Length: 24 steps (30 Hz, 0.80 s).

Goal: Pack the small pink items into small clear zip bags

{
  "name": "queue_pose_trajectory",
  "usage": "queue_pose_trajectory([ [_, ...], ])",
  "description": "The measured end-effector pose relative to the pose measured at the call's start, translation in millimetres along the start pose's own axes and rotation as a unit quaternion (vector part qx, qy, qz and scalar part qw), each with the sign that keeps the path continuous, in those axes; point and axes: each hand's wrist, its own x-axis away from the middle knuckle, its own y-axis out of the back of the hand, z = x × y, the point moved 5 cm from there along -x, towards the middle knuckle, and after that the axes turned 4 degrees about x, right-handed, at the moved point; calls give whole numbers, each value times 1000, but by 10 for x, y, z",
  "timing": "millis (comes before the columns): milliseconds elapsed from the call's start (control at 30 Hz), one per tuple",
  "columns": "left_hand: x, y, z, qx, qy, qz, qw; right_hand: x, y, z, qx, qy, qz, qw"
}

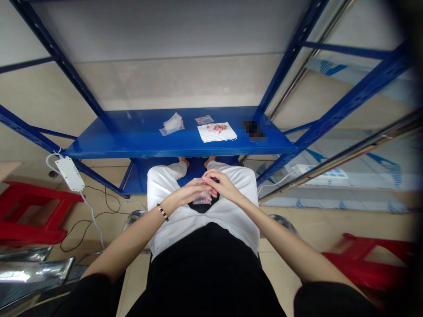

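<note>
My left hand point(189, 192) and my right hand point(224, 185) meet in front of my white shirt. Between them they pinch a small clear plastic bag point(202, 194) with pink bits in its lower corner. A beaded bracelet point(162, 212) circles my left wrist. Farther ahead, on the blue steel shelf point(139, 137), a white paper sheet point(211, 137) carries a small heap of pink pieces point(217, 128). Beside it lie a crumpled clear bag point(172, 124) and a flat small bag point(204, 119). A pixelated dark patch point(254, 130) hides something on the shelf.
Blue steel shelving uprights point(357, 94) frame the view on both sides. A white power adapter point(70, 174) hangs on its cable at the left. Red plastic stools point(33, 215) stand on the tiled floor, and a white power strip point(319, 172) sits at the right.
</note>
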Motion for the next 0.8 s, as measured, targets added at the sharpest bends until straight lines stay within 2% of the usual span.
queue_pose_trajectory([
  [133, 8, -21, 32, 13, 5, -3, 1000, 45, 14, 14, -9, -19, -25, 999],
  [333, -61, -19, -6, -122, 29, 24, 992, -27, 186, -112, 5, -41, -110, 993],
  [467, -71, -1, 30, -148, 39, 21, 988, -60, 294, -116, -36, -47, -132, 990],
  [667, -34, 6, -29, -144, -26, -30, 989, 3, 246, -35, -129, -32, -103, 986],
  [800, -32, 43, -174, -155, -76, -66, 983, 11, 227, -73, -105, -35, -107, 988],
])
